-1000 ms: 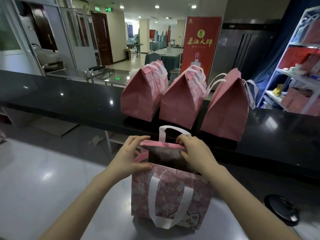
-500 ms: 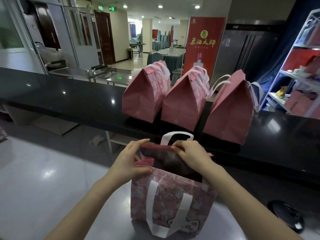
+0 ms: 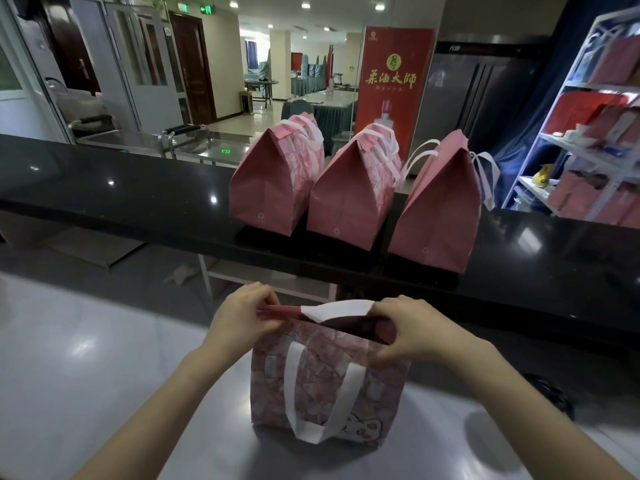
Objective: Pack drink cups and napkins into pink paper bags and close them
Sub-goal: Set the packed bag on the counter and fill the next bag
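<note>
- Grey worktop (image 3: 86, 375) carries the pink bag (image 3: 329, 382), upright beneath my pinch.
- My left hand (image 3: 242, 317) and right hand (image 3: 408, 330) each clamp one end of its top edge (image 3: 287, 310).
- That edge runs left-right between them; three closed bags (image 3: 349, 195) wait beyond.

The pink paper bag (image 3: 329, 386) in front is pinched nearly flat at its mouth, so whatever is inside cannot be seen, and the three closed bags (image 3: 349, 195) on the black counter (image 3: 121, 202) hide their contents too. Both forearms run off the bottom edge. The dark round object (image 3: 550, 396) at right is too dim to identify.
</note>
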